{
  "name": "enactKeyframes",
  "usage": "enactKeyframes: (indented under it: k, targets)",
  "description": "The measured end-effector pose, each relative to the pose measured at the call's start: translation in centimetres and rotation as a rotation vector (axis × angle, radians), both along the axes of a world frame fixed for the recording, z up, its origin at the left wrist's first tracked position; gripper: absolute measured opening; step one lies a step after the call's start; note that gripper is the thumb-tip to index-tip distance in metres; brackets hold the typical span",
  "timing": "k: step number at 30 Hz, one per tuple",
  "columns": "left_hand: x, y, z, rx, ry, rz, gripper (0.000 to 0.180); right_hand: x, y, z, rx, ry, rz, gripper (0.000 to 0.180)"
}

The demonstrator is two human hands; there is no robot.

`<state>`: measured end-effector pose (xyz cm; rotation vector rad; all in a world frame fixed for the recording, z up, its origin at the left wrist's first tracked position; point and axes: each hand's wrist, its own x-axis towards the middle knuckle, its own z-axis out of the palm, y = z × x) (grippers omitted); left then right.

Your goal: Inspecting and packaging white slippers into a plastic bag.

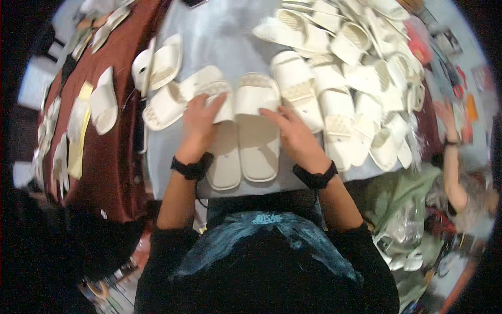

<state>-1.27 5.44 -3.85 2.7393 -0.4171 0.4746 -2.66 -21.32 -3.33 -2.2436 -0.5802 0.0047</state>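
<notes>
Two cream-white slide slippers lie side by side in front of me, toes away and heels toward me. My left hand (200, 125) is closed on the outer side of the left slipper (225, 162), thumb over its strap. At the right slipper (259, 152), my right hand (298, 136) grips the strap's outer edge, thumb on top, other fingers along the side. Several more slippers are just beyond my left hand, among them a slipper lying askew (164, 107). Beside my right hand, another slipper (298, 86) leans against others.
A large heap of white slippers (355, 78) covers the right of the grey table (214, 42). At left, a brown-red cloth-covered surface (123, 157) bears slippers and a yellow strip (81, 131). A green bag (408, 204) stands low right, near another person's arm (452, 167).
</notes>
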Motion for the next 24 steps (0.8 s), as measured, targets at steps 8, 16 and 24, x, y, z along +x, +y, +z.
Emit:
enactKeyframes:
  k: [8, 16, 24]
  targets:
    - [0.7, 0.1, 0.7, 0.023, 0.011, -0.027, 0.076, -4.6, -5.3, 4.5, 0.206, 0.052, -0.036, 0.047]
    - [-1.0, -1.2, 4.7, 0.099, 0.059, -0.112, 0.103, -6.0, -20.8, 3.5, 0.086, -0.164, -1.032, 0.017]
    - [2.4, -1.4, 1.9, 0.035, 0.142, -0.226, 0.09, -4.4, -31.9, -1.0, -0.436, -0.349, -1.162, 0.024]
